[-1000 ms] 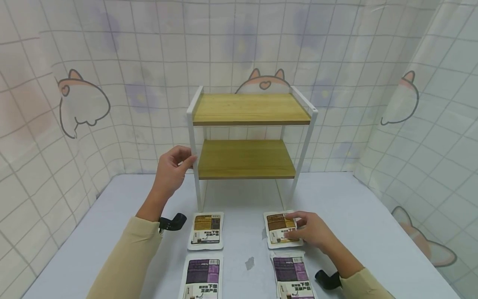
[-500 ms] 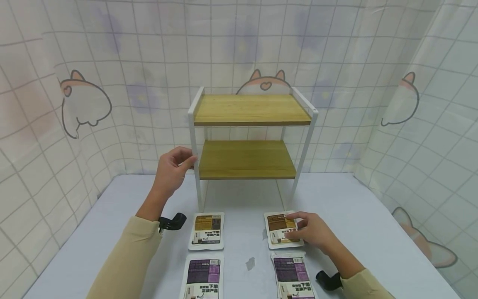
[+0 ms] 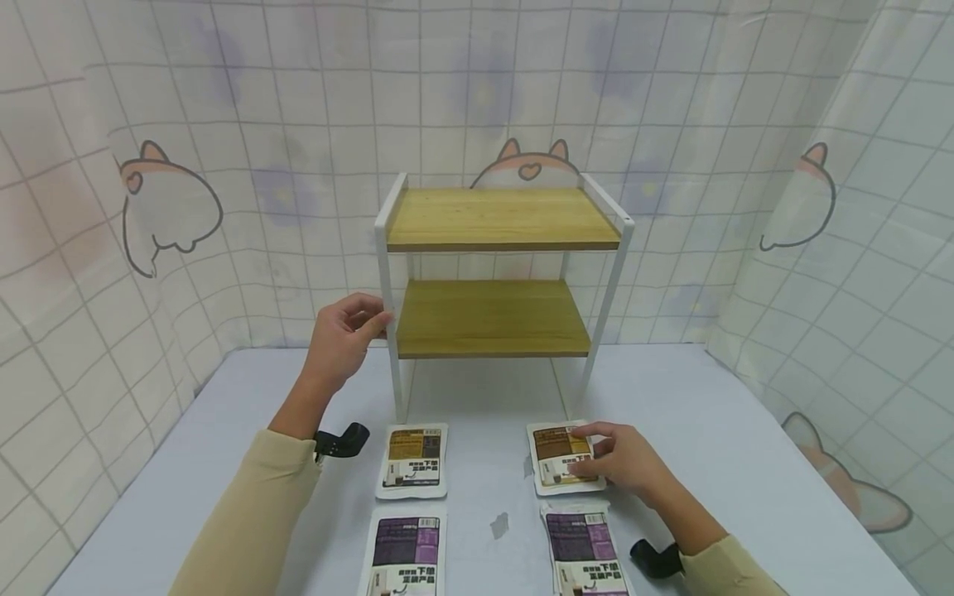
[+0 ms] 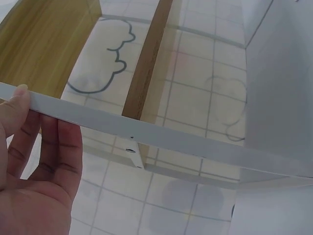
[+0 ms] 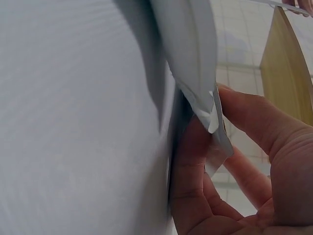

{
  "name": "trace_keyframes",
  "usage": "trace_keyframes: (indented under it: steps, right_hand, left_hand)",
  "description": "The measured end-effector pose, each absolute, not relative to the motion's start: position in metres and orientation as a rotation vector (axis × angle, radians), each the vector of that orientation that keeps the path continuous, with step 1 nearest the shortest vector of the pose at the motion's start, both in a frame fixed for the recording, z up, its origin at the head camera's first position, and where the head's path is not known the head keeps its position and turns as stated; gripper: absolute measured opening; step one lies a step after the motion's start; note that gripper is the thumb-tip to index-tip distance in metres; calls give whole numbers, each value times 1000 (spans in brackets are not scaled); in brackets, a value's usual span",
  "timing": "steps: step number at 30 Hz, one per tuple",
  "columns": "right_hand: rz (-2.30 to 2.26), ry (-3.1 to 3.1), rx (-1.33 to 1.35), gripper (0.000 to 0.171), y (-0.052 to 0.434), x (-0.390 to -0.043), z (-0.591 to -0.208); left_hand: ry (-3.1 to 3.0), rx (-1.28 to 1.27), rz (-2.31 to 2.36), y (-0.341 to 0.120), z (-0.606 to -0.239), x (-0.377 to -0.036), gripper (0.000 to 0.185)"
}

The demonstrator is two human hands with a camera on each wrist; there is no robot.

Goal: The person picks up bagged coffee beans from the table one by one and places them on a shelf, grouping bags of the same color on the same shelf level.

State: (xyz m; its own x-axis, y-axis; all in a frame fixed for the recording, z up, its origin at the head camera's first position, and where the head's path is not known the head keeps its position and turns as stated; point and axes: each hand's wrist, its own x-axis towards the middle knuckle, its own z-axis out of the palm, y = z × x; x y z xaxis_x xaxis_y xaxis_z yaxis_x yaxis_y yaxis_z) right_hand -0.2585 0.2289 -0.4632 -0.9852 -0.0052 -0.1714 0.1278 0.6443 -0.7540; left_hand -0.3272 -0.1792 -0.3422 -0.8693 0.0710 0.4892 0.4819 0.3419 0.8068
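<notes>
A two-tier shelf (image 3: 503,217) with wooden boards and a white frame stands at the back of the table. My left hand (image 3: 337,343) holds its left front post (image 3: 396,381) at lower-board height. In the left wrist view the thumb lies on one side of the post, the fingers behind it. My right hand (image 3: 633,463) pinches the right edge of a brown-and-gold sealed pouch (image 3: 550,473) at the shelf's front right. Seen from the right wrist, the white pouch edge (image 5: 193,54) sits between thumb and fingers, one finger underneath. The fingers cover part of the label.
A matching gold pouch (image 3: 411,459) lies left of centre. Nearer me lie two purple-labelled pouches, one left (image 3: 405,550) and one right (image 3: 585,550). A grey patch (image 3: 499,525) marks the white tabletop between them. Patterned curtain (image 3: 313,99) surrounds the table.
Both hands keep their places on the post and the pouch. The head view shifts very slightly, and the left forearm moves a touch to the left.
</notes>
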Motion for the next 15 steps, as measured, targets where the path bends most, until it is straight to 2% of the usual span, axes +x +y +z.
trace_keyframes:
  steps: [15]
  right_hand:
    - [-1317,2687,135,64,231,-259,-468]
  left_hand:
    - [-2230,-469,-1578,-179,-344,-327,26]
